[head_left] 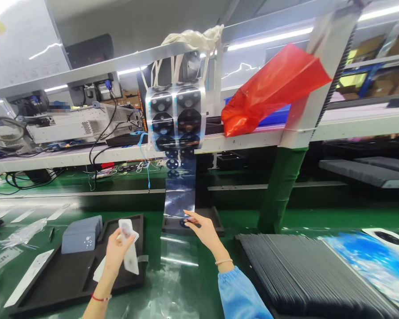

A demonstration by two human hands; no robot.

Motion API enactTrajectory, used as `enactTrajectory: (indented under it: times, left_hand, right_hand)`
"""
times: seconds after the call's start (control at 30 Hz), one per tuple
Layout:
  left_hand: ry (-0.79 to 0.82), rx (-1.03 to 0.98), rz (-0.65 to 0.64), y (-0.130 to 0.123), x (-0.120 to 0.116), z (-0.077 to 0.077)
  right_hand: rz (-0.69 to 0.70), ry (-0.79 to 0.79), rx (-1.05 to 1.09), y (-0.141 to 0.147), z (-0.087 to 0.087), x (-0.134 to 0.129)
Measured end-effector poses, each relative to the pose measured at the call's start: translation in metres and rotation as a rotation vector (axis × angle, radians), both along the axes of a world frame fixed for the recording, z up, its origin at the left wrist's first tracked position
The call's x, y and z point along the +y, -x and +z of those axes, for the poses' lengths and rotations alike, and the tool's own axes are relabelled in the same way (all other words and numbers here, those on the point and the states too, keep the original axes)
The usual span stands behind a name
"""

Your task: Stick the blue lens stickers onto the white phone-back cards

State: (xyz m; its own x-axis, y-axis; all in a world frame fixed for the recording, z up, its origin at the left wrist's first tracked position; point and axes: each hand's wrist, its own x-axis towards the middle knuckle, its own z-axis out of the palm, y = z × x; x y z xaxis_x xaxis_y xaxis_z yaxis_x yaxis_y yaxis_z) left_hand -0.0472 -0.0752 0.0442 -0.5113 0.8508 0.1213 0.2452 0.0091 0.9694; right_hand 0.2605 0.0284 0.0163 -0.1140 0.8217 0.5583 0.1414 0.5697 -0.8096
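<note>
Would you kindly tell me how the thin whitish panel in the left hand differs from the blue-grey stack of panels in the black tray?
Colour: the thin whitish panel is pale; the blue-grey stack of flat panels is darker.
Pose: the whitish panel is held up in the left hand; the blue-grey stack rests in the black rectangular tray.
Both look flat with rounded corners.

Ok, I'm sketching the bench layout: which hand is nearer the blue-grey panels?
Left. The left hand is just right of the blue-grey panels, holding a white piece; the right hand is farther right, at the hanging film strip.
</note>
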Motion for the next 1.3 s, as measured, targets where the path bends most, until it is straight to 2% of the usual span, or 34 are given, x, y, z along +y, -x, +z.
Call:
enactTrajectory:
  times: [0.17,0.23,0.3,0.43,0.57,0.63,0.73,0.8,0.87,0.93,1.0,1.13,1.3]
  left_hand:
    - [-0.056,-0.345,-0.476,-0.066,0.018,0.038]
    - [-0.056,-0.454,-0.606,-0.086,0.024,0.049]
    - [-0.052,-0.549,-0.681,-0.099,0.029,0.055]
    - [-0.054,-0.695,-0.68,-0.108,0.034,0.056]
    - [-0.068,-0.742,-0.56,-0.105,0.038,0.054]
    - [-0.072,-0.719,-0.466,-0.103,0.041,0.052]
    - [-0.094,-0.617,-0.284,-0.102,0.044,0.048]
    - [-0.114,-0.518,-0.195,-0.105,0.043,0.046]
    - [-0.129,-0.43,-0.179,-0.112,0.036,0.045]
    - [-0.121,-0.344,-0.252,-0.122,0.026,0.047]
    - [-0.102,-0.25,-0.365,-0.135,0.012,0.05]
    - [-0.156,-0.151,-0.509,-0.154,-0.012,0.055]
    - [-0.209,-0.278,-0.592,-0.161,-0.03,0.055]
  right_hand:
    - [0.017,-0.174,-0.051,-0.004,0.027,-0.02]
    - [0.005,-0.25,-0.081,-0.008,0.037,-0.028]
    - [-0.017,-0.315,-0.106,-0.013,0.044,-0.035]
    - [-0.099,-0.464,-0.217,-0.016,0.054,-0.046]
    - [-0.333,-0.658,-0.398,-0.012,0.067,-0.058]
    - [-0.332,-0.679,-0.389,-0.009,0.075,-0.067]
    - [-0.187,-0.522,-0.209,-0.007,0.088,-0.084]
    - [-0.145,-0.298,-0.017,-0.006,0.093,-0.093]
    - [-0.142,-0.056,0.179,-0.004,0.095,-0.099]
    - [-0.117,0.117,0.328,-0.001,0.096,-0.103]
    - [-0.1,0.201,0.415,0.003,0.096,-0.106]
    - [-0.136,0.237,0.433,0.011,0.097,-0.111]
    - [-0.152,0.228,0.375,0.011,0.1,-0.12]
